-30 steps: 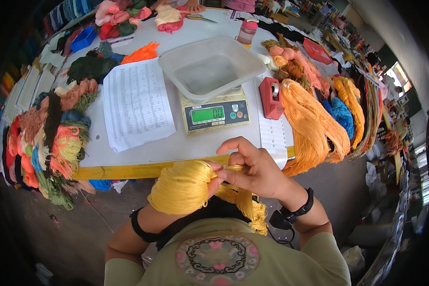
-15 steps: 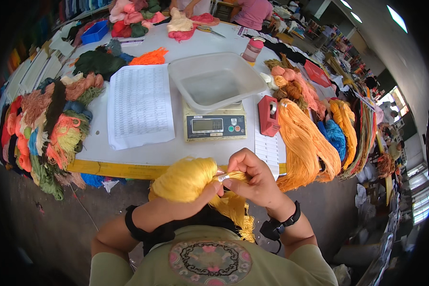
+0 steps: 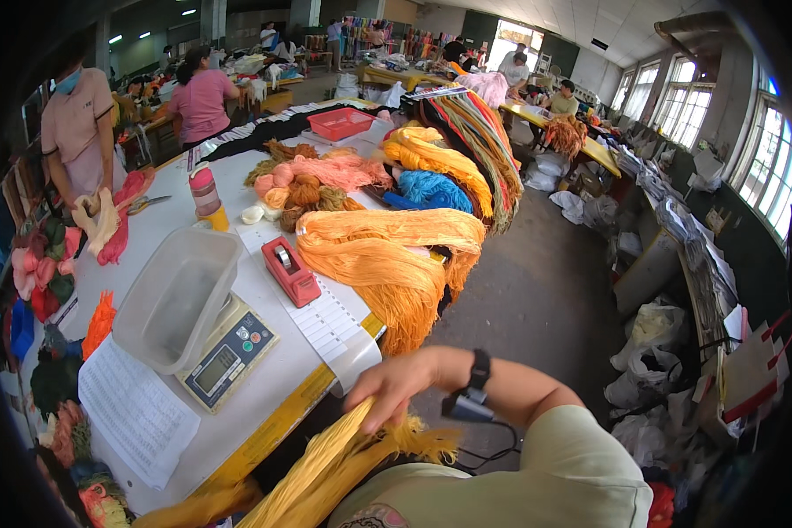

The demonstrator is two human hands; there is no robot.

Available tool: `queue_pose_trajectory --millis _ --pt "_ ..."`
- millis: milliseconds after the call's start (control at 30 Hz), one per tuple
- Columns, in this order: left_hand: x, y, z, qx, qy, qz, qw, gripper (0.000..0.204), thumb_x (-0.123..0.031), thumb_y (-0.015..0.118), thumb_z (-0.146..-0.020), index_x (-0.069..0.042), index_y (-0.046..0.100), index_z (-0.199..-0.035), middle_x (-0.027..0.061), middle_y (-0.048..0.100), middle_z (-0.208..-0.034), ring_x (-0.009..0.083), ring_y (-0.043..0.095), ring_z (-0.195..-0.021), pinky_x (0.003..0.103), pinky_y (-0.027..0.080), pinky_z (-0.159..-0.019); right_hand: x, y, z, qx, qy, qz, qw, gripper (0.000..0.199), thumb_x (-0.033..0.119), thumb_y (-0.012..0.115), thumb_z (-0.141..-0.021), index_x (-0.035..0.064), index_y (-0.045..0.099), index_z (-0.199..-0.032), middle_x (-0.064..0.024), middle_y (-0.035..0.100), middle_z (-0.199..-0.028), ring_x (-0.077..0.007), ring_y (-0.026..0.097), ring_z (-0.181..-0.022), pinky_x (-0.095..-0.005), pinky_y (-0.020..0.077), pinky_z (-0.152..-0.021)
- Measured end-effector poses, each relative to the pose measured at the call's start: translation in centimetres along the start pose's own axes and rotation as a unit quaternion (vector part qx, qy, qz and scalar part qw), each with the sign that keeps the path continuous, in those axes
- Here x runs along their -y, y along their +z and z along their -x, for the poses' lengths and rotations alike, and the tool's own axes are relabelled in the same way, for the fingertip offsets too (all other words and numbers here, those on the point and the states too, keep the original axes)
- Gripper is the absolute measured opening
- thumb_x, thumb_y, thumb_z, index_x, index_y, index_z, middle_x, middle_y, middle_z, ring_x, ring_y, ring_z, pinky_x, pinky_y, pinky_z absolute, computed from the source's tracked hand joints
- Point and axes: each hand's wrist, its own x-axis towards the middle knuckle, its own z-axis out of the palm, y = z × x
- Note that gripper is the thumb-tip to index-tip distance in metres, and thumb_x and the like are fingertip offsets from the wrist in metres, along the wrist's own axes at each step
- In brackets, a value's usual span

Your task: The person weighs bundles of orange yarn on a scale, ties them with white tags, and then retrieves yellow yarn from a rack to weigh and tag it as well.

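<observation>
One hand (image 3: 391, 385) (right), gripping yellow yarn (image 3: 315, 462); scale (image 3: 234, 352)

Daylight filled paned windows (image 3: 683, 101) (ceiling lamps (image 3: 115, 39) glowed too); grey floor (image 3: 519, 273) stretched off the worktop (image 3: 141, 242)'s right edge.

The right hand (image 3: 394, 385) gripped yellow yarn (image 3: 321, 462) just off the table's (image 3: 268, 387) yellow near edge. An orange skein (image 3: 378, 255) hung over that edge; left of it stood a red tape dispenser (image 3: 292, 275), then a scale (image 3: 229, 359) bearing a translucent tub (image 3: 178, 295).
</observation>
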Motion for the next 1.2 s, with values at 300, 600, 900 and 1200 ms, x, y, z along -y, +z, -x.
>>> queue_pose_trajectory --millis 300,600,900,1200 --pt "-2.9 -6.3 1.1 -0.280 0.081 -0.239 0.926 0.044 -0.028 0.046 -0.099 0.002 0.045 -0.131 0.0056 0.058 -0.099 0.0095 0.051 -0.080 0.020 0.043 -0.065 -8.1 -3.8 8.2 -0.113 0.177 0.236 0.949 0.030 0.035 0.066 -0.089 0.0058 0.064 -0.095 -0.0029 0.062 -0.079 -0.0157 0.059 -0.071 -0.0294 0.0461 -0.062" --pt "-1.8 -1.4 -0.2 -0.019 0.085 -0.146 0.985 0.075 -0.056 0.050 -0.094 0.002 0.036 -0.141 0.0059 0.058 -0.097 0.0070 0.048 -0.070 0.022 0.041 -0.062 1.7 0.9 -8.0 -0.267 -0.089 0.733 0.619 0.023 0.019 0.069 -0.077 0.0102 0.059 -0.095 -0.0051 0.057 -0.090 -0.0231 0.060 -0.092 -0.0375 0.0467 -0.077" --pt "-1.9 8.5 -6.6 0.269 0.204 -0.242 0.909 0.091 -0.068 0.063 -0.078 -0.005 0.043 -0.142 0.0163 0.032 -0.153 0.0296 0.022 -0.145 0.046 0.021 -0.115 8.1 8.7 -13.6 -0.103 -0.309 0.141 0.935 0.041 0.016 0.076 -0.082 0.0061 0.058 -0.117 -0.0059 0.056 -0.109 -0.0133 0.061 -0.078 -0.0272 0.0487 -0.068" --pt "-0.3 5.7 -5.4 0.183 0.062 -0.029 0.981 0.075 -0.044 0.071 -0.085 0.000 0.044 -0.139 0.0118 0.048 -0.140 0.0210 0.046 -0.127 0.035 0.038 -0.105 9.3 8.9 -15.3 -0.082 -0.243 -0.029 0.966 0.022 0.014 0.072 -0.087 0.0046 0.066 -0.107 0.0056 0.061 -0.080 -0.0014 0.045 -0.064 -0.0216 0.0414 -0.058"
